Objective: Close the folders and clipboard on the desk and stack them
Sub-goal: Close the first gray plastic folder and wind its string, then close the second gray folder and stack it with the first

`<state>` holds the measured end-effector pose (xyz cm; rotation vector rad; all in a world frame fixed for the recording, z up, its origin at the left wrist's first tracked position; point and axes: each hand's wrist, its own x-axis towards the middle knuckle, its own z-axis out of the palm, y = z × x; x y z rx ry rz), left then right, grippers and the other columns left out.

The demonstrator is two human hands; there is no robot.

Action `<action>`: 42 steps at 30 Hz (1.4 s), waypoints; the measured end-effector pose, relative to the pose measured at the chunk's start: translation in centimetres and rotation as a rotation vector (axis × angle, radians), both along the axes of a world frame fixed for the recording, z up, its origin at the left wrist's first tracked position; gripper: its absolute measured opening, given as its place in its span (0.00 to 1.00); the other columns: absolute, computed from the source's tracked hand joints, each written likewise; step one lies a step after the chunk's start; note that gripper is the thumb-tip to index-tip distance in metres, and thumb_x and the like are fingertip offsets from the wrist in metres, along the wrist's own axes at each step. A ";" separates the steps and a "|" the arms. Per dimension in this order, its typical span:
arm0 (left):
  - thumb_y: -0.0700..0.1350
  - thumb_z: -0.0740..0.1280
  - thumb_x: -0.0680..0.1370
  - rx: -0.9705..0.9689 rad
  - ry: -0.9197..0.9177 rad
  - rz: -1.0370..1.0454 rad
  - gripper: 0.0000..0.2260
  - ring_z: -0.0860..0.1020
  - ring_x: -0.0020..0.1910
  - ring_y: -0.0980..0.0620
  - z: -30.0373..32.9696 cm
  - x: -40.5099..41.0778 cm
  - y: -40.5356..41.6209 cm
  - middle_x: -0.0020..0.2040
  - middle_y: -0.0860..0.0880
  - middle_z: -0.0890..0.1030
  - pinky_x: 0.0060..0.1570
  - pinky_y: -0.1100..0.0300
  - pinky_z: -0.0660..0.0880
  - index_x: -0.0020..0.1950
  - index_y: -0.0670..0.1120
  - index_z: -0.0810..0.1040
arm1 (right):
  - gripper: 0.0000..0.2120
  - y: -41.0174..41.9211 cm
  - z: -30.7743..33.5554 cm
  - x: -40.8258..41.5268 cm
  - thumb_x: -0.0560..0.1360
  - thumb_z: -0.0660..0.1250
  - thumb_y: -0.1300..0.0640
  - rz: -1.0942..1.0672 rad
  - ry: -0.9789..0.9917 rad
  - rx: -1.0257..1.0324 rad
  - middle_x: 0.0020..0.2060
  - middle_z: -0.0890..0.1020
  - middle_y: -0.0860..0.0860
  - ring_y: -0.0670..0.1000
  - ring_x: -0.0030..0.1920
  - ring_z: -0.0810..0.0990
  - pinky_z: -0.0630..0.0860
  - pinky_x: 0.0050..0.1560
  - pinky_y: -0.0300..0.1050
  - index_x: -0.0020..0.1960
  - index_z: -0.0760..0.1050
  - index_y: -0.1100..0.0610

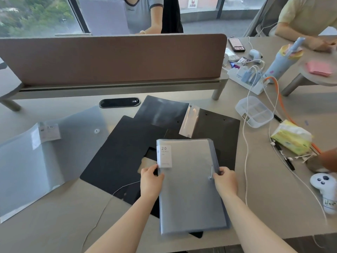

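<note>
Both forearms reached up from the bottom edge of the frame, and I could see my left hand (150, 179) pinching the left edge of the closed grey folder (189, 187), just below its white "20" label, while my right hand (225, 181) gripped the right edge beside the string-and-button clasp. That folder sat at lower centre, its long axis running from the bottom of the frame toward the top, label end farthest from me, its clear pockets stacked inside and showing along the right edge.

Beneath it lay an open black folder (118, 157), spread flat toward the left. Just above, the black clipboard (218, 128) lay open at centre right, its glossy cover (160, 111) folded out to the upper left. At far left another translucent grey folder (36, 161) lay open on the desk (54, 230), its long axis slanting toward the upper right.

At right, a clear divided plastic box (254, 111) stood near a tissue pack (291, 139) and a white controller (323, 189); I could not tell what its compartments held.
</note>
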<state>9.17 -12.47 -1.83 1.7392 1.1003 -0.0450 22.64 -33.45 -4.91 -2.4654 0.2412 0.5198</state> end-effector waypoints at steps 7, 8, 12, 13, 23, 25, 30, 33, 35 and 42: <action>0.44 0.67 0.76 0.033 -0.017 0.039 0.18 0.78 0.49 0.52 -0.7 0.1 -0.1 0.60 0.50 0.72 0.45 0.63 0.69 0.67 0.49 0.76 | 0.19 0.5 0.7 -0.3 0.77 0.68 0.54 0.021 -0.069 -0.038 0.57 0.75 0.56 0.59 0.54 0.76 0.75 0.46 0.50 0.67 0.72 0.54; 0.44 0.67 0.76 0.039 -0.021 0.049 0.18 0.78 0.48 0.52 -0.6 0.1 -0.1 0.60 0.50 0.72 0.44 0.63 0.70 0.67 0.48 0.76 | 0.18 0.8 1.1 -0.4 0.77 0.68 0.55 0.022 -0.106 -0.037 0.57 0.75 0.56 0.58 0.53 0.76 0.73 0.45 0.48 0.66 0.73 0.54; 0.46 0.68 0.77 0.040 -0.047 0.119 0.21 0.79 0.50 0.53 0.0 -0.3 0.3 0.63 0.51 0.71 0.51 0.58 0.75 0.70 0.46 0.73 | 0.11 2.9 2.6 -1.1 0.78 0.64 0.62 0.106 -0.203 0.095 0.54 0.76 0.54 0.56 0.51 0.78 0.73 0.45 0.47 0.58 0.77 0.56; 0.47 0.68 0.77 0.044 -0.050 0.134 0.21 0.78 0.51 0.53 0.2 -0.6 0.5 0.64 0.51 0.71 0.51 0.57 0.74 0.70 0.46 0.73 | 0.10 3.8 2.9 -1.3 0.78 0.63 0.63 0.154 -0.198 0.138 0.53 0.76 0.52 0.54 0.50 0.78 0.74 0.46 0.47 0.57 0.78 0.56; 0.45 0.64 0.81 0.211 -0.005 0.302 0.17 0.74 0.62 0.51 1.3 -6.7 6.8 0.66 0.49 0.73 0.51 0.66 0.72 0.70 0.48 0.74 | 0.09 16.5 5.8 -5.8 0.80 0.61 0.59 0.678 -0.155 0.302 0.47 0.77 0.44 0.47 0.46 0.78 0.78 0.49 0.46 0.51 0.79 0.51; 0.45 0.63 0.81 0.234 0.013 0.331 0.16 0.74 0.62 0.50 1.2 -8.3 8.9 0.66 0.48 0.73 0.52 0.65 0.73 0.69 0.48 0.74 | 0.10 19.2 6.3 -7.1 0.80 0.60 0.59 0.738 -0.148 0.314 0.48 0.77 0.43 0.46 0.48 0.77 0.78 0.50 0.45 0.52 0.79 0.50; 0.43 0.64 0.80 0.275 0.050 0.401 0.15 0.71 0.66 0.46 0.9 -11.7 14.2 0.67 0.46 0.74 0.66 0.52 0.70 0.68 0.47 0.75 | 0.11 25.9 5.9 -10.2 0.80 0.60 0.54 0.895 -0.100 0.245 0.56 0.76 0.41 0.45 0.50 0.79 0.80 0.52 0.48 0.58 0.76 0.44; 0.43 0.64 0.80 0.333 0.085 0.401 0.17 0.67 0.68 0.46 0.8 -13.2 17.1 0.68 0.46 0.73 0.66 0.53 0.67 0.69 0.46 0.75 | 0.16 29.5 5.8 -11.5 0.80 0.60 0.55 0.966 -0.035 0.235 0.64 0.74 0.43 0.46 0.59 0.76 0.77 0.60 0.50 0.67 0.73 0.47; 0.43 0.65 0.79 0.379 0.104 0.388 0.19 0.66 0.70 0.46 0.6 -14.0 19.0 0.70 0.47 0.72 0.68 0.53 0.65 0.70 0.46 0.73 | 0.20 31.6 5.8 -12.2 0.80 0.60 0.56 0.998 -0.022 0.214 0.69 0.71 0.44 0.47 0.64 0.74 0.75 0.62 0.50 0.71 0.69 0.48; 0.49 0.63 0.80 0.474 0.222 0.306 0.27 0.53 0.79 0.43 -0.7 -15.3 24.6 0.81 0.44 0.56 0.76 0.49 0.53 0.79 0.50 0.61 | 0.28 37.7 5.2 -12.5 0.81 0.59 0.55 0.998 0.059 0.074 0.80 0.52 0.46 0.53 0.72 0.70 0.71 0.64 0.50 0.80 0.56 0.50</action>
